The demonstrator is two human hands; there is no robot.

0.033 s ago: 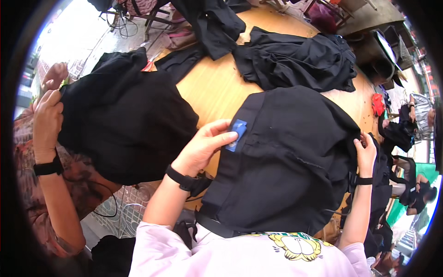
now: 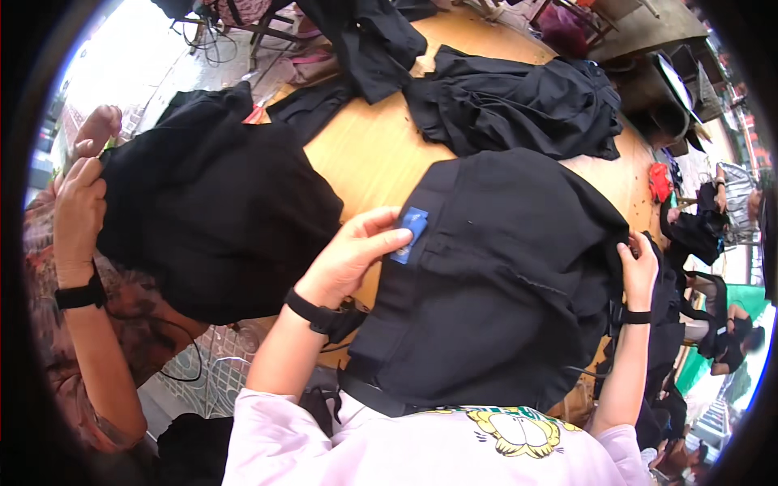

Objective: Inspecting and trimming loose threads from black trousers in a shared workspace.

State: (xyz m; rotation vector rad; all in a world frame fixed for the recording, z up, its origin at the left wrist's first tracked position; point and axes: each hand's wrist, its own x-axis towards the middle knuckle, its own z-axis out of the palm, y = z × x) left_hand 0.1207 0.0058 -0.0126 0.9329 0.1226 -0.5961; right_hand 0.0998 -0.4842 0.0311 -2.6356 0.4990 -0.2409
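A black garment (image 2: 502, 283) with a wide band along its left side is spread between my hands, over the near part of the table and against my front. My left hand (image 2: 350, 249) pinches the band at a blue label (image 2: 413, 227), thumb on top and fingers beneath. At the garment's right edge, my right hand (image 2: 639, 266) holds the cloth between thumb and fingers. An uneven seam or crease runs across the middle of the cloth. Both my wrists carry black bands.
At my left, a co-worker's hands (image 2: 81, 198) hold up another black garment (image 2: 219, 211). A crumpled black garment (image 2: 519, 105) lies on the wooden table (image 2: 365, 170), with more black cloth (image 2: 365, 49) farther back. Dark machinery (image 2: 656, 97) stands at the far right.
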